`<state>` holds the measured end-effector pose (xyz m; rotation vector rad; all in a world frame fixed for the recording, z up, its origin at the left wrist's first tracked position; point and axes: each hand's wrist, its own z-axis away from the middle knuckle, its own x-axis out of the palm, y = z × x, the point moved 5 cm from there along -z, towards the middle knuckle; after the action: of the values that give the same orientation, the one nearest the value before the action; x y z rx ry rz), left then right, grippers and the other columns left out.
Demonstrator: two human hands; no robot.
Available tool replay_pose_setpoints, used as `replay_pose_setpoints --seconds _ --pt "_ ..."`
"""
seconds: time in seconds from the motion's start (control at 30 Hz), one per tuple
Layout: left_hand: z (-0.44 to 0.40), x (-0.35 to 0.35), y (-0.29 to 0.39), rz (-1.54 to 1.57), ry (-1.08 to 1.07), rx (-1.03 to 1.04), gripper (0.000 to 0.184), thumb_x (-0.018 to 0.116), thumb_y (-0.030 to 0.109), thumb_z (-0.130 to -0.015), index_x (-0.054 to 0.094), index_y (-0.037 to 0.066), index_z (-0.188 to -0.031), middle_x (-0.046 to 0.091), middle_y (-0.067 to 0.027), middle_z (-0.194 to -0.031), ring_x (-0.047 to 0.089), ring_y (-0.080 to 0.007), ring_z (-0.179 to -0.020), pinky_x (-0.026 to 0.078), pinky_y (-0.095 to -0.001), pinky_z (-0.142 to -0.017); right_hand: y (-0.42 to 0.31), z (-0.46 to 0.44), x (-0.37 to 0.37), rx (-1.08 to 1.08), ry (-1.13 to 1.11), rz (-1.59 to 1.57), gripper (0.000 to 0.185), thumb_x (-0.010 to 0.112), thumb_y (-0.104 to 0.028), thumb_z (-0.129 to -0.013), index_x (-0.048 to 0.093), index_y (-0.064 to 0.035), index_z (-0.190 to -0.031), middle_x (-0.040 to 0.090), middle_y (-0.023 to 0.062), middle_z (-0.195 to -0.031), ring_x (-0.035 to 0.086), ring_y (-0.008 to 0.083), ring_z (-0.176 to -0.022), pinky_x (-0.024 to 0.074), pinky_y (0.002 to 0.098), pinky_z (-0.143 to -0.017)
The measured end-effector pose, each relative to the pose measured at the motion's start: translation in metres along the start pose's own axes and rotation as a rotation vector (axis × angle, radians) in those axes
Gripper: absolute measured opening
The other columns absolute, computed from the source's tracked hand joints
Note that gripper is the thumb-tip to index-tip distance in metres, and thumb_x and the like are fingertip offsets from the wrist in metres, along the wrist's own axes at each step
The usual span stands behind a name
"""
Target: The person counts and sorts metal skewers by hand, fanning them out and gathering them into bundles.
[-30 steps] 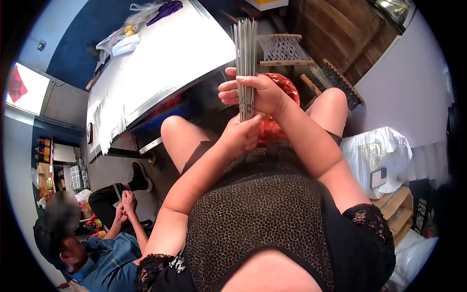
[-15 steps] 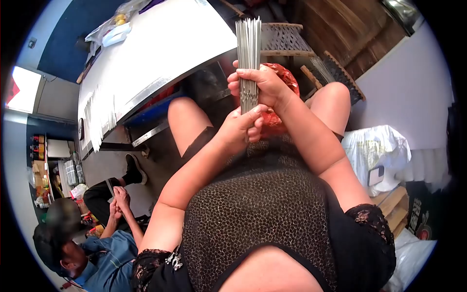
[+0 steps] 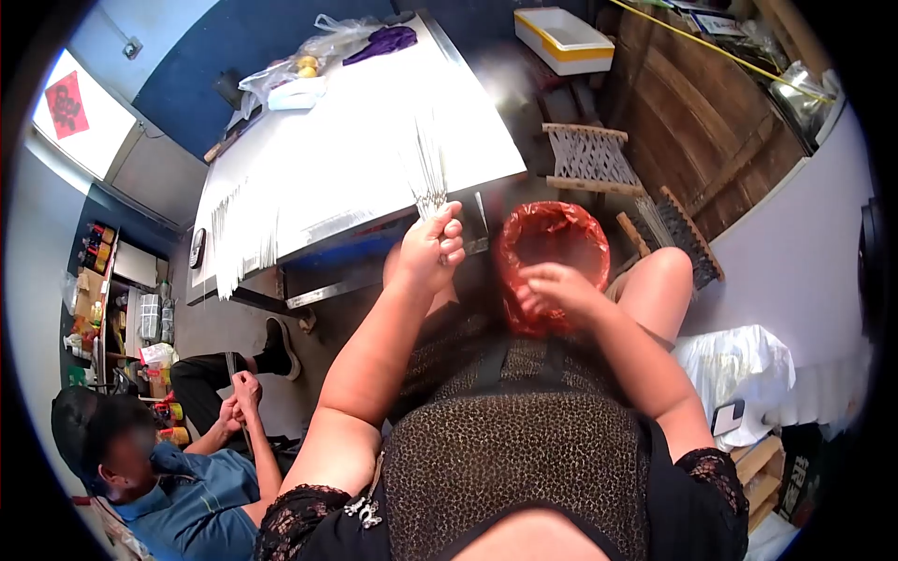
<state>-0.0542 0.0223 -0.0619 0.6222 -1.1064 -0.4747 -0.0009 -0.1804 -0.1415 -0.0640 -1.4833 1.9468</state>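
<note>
My left hand (image 3: 434, 236) is closed around the lower part of a bundle of thin metal skewers (image 3: 429, 173). Their upper ends fan out over the near edge of the white table, and a twisted stretch shows just above my fist. To the right, my right hand (image 3: 559, 290) hangs apart from the bundle, in front of a bin lined with a red plastic bag (image 3: 601, 248). Its fingers are slightly blurred and loosely spread, with nothing visible in them.
More skewers (image 3: 234, 238) lie along the left of the white table (image 3: 346, 140), near a phone (image 3: 197, 248). A co-worker (image 3: 201, 486) sits at lower left, holding thin rods. Wood-framed racks (image 3: 591, 157) and a white foam box (image 3: 565, 39) stand beyond the bin.
My right hand has let go of the bundle and moved right and down, over the bin. The left hand has moved slightly left with the skewers, which now spread apart. The view has shifted.
</note>
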Motion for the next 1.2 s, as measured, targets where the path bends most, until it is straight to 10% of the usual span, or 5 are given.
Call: replay_pose_setpoints --seconds 0.4,0.7,0.93,1.13,1.2 --pt "-0.028 -0.037 0.010 0.094 -0.080 -0.054 0.024 0.050 0.018 -0.090 0.052 0.006 -0.111 0.058 -0.0028 -0.082 0.055 -0.0102 -0.064 0.049 -0.0257 -0.058 0.048 -0.008 -0.005 0.195 0.166 -0.111 0.026 0.049 -0.010 -0.088 0.050 -0.0020 -0.113 0.062 0.0089 -0.089 0.062 0.0144 -0.072 0.0527 0.0266 -0.062" --pt "-0.025 -0.033 0.004 0.164 -0.089 -0.116 0.020 0.044 0.021 -0.094 0.046 0.009 -0.109 0.038 0.0040 -0.061 0.032 -0.0054 -0.042 0.028 -0.0196 -0.037 0.061 -0.017 -0.007 0.277 0.162 -0.022 0.027 0.050 -0.011 -0.088 0.050 -0.0030 -0.114 0.062 0.0066 -0.087 0.061 0.0125 -0.070 0.0491 0.0230 -0.059" --pt "-0.026 -0.025 -0.008 0.055 -0.089 -0.046 0.022 0.047 0.027 -0.094 0.047 0.009 -0.107 0.038 0.0041 -0.059 0.033 -0.0055 -0.042 0.031 -0.0208 -0.038 0.064 -0.020 -0.009 0.261 0.164 -0.016 0.026 0.050 -0.010 -0.088 0.050 -0.0025 -0.113 0.062 0.0070 -0.088 0.060 0.0121 -0.069 0.0490 0.0233 -0.058" --pt "-0.035 -0.029 -0.011 0.035 -0.004 0.011 0.020 0.046 0.022 -0.092 0.050 0.008 -0.106 0.046 0.0010 -0.062 0.040 -0.0098 -0.042 0.039 -0.0262 -0.042 0.045 -0.010 -0.010 0.168 0.202 -0.128 0.026 0.052 -0.012 -0.087 0.052 -0.0027 -0.112 0.062 0.0076 -0.087 0.060 0.0132 -0.069 0.0489 0.0236 -0.058" --pt "-0.036 -0.029 -0.009 0.006 -0.014 0.050 0.021 0.046 0.023 -0.092 0.051 0.008 -0.106 0.049 -0.0004 -0.062 0.044 -0.0116 -0.044 0.041 -0.0273 -0.044 -0.010 0.005 -0.019 -0.225 0.330 0.038 0.023 0.054 -0.015 -0.088 0.055 -0.0017 -0.107 0.062 0.0080 -0.085 0.060 0.0131 -0.069 0.0488 0.0237 -0.059"
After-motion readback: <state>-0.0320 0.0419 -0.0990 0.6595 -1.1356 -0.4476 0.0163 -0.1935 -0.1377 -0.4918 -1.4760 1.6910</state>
